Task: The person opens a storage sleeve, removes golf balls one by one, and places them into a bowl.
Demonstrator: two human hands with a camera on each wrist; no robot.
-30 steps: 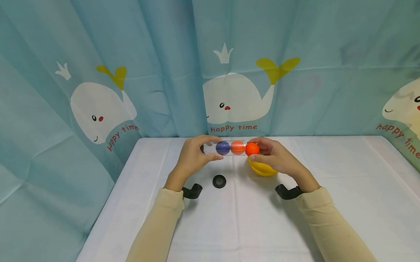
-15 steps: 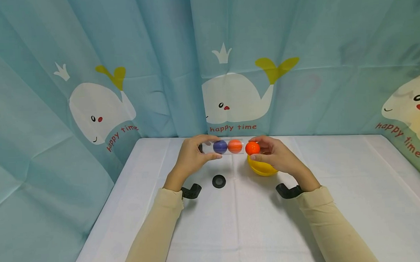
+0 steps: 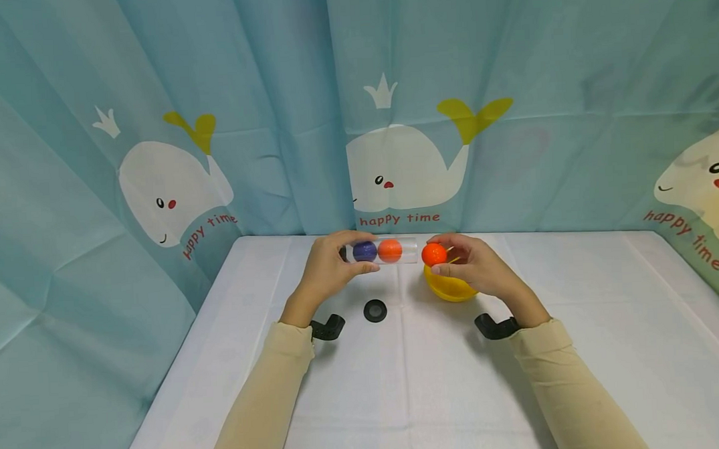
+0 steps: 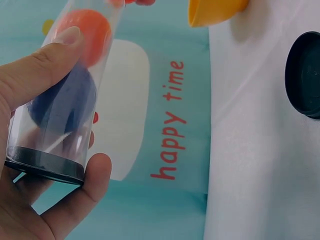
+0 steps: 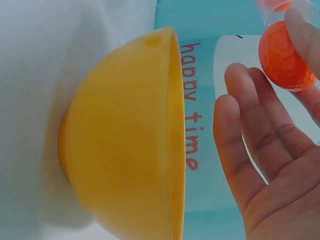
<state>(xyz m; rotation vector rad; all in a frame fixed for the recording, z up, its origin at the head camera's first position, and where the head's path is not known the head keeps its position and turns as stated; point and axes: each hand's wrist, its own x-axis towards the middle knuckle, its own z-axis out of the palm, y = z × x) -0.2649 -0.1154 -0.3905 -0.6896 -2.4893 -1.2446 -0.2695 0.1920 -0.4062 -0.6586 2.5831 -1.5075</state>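
Note:
My left hand (image 3: 330, 264) grips a clear plastic tube (image 3: 410, 250) held sideways, its right end uncovered. A black cap (image 4: 46, 165) closes the end by my left palm. Inside the tube lie a dark blue ball (image 3: 365, 252) and an orange ball (image 3: 390, 250), side by side. Just off the uncovered end, my right hand (image 3: 478, 267) pinches a second orange ball (image 3: 434, 255) between thumb and finger. In the right wrist view this dimpled ball (image 5: 284, 56) overlaps the tube's rim, the other fingers held apart from it.
Below my right hand a yellow bowl (image 3: 449, 289) stands on the white-covered table (image 3: 402, 383). A loose black cap (image 3: 375, 311) lies on the cloth between my forearms. Behind the table hangs a blue curtain (image 3: 297, 180) printed with whales.
The blue and orange balls have slid left along the tube toward its capped end. The pinched orange ball has moved slightly right, from the tube's mouth to a small gap off it.

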